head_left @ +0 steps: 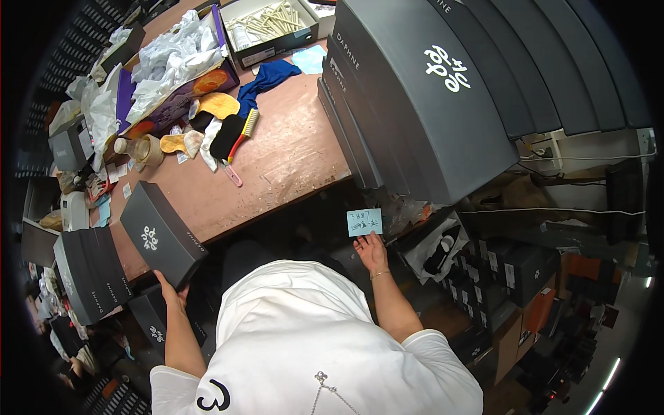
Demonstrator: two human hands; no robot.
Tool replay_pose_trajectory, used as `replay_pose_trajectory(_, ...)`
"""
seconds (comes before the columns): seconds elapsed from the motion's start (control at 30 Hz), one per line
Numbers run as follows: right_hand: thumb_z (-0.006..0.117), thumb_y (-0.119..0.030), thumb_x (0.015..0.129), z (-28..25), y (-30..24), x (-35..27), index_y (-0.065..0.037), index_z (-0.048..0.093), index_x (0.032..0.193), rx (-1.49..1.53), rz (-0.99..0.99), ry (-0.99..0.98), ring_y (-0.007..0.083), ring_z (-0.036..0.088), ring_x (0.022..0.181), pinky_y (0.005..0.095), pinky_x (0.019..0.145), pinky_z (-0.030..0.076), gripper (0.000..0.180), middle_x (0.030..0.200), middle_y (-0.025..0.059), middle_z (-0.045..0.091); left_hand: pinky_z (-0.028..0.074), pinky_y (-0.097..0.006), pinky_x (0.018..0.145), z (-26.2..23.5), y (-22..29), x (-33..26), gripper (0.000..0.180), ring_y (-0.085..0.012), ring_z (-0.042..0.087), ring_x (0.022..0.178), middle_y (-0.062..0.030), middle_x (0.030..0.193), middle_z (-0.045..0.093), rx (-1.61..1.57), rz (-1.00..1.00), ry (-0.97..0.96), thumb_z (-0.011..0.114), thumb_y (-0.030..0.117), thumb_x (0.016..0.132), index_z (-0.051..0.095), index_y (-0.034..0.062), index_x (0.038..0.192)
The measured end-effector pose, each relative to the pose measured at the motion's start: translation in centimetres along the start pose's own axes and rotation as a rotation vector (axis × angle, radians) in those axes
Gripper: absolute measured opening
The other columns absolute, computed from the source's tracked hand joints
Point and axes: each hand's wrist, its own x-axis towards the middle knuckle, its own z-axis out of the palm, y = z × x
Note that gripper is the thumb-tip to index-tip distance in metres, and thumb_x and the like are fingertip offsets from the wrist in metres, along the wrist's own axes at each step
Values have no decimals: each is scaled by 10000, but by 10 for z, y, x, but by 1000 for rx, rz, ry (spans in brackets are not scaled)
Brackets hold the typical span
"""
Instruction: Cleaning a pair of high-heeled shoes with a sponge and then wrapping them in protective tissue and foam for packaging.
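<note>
My right hand (373, 254) pinches the lower edge of a small light-blue paper note (364, 223) with handwriting on it, below the table's front edge. My left hand (171, 289) grips the near end of a dark grey shoe box (160, 228) with a white printed mark. The box is tilted over the left front edge of the table, and my fingers are partly hidden by it. Beside it, to the left, stands a stack of similar dark boxes (90, 273). Another dark box (155, 325) sits lower, under my left forearm.
On the pink table (290, 131) lie a brush (247, 126), a pink-handled cutter (232, 174), cloths and a blue cloth (270, 81). Behind are a purple box of white tissue (173, 55) and a tray of pale sticks (270, 24). Tall shoe-box stacks (408, 97) stand right.
</note>
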Motion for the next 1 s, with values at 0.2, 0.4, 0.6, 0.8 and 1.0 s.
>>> replay_pose_trajectory(0.2,533,-282,966,-1,-3,3,-113,505,1132,-3,-10,-9,193,524,973,385,833,453,238,1113,51,542,465,-472,956,-1,-4,3,917,-294,486,1190,-111,1367,433,-3,6,-11,572,737,757,381,98,1386)
replay_pose_trajectory(0.4,539,-280,964,2,-6,4,-116,507,1127,-10,-9,0,193,529,963,378,825,457,233,1103,51,546,493,-465,916,1,-7,0,920,-300,507,1155,-121,1339,448,-2,-3,-32,556,755,753,390,93,1369)
replay_pose_trajectory(0.6,545,-271,961,-1,-7,8,-115,514,1110,-13,-19,9,190,534,961,376,813,465,218,1083,49,553,500,-459,864,-27,4,19,950,-301,520,1129,-128,1299,485,123,-190,-131,546,794,722,401,104,1358)
replay_pose_trajectory(0.8,543,-255,962,1,-15,7,-111,526,1077,-12,-43,24,192,538,954,379,806,474,185,1044,53,565,326,-524,1014,-22,-1,11,903,-297,438,1217,-103,1355,455,29,-119,-177,578,761,728,416,147,1370)
replay_pose_trajectory(1.0,543,-237,963,-1,-27,0,-107,531,1055,-55,-48,35,200,544,949,382,795,480,159,1034,59,567,287,-531,1037,-16,-14,8,803,-293,409,1247,-89,1374,437,-156,-73,-254,624,650,757,426,171,1370)
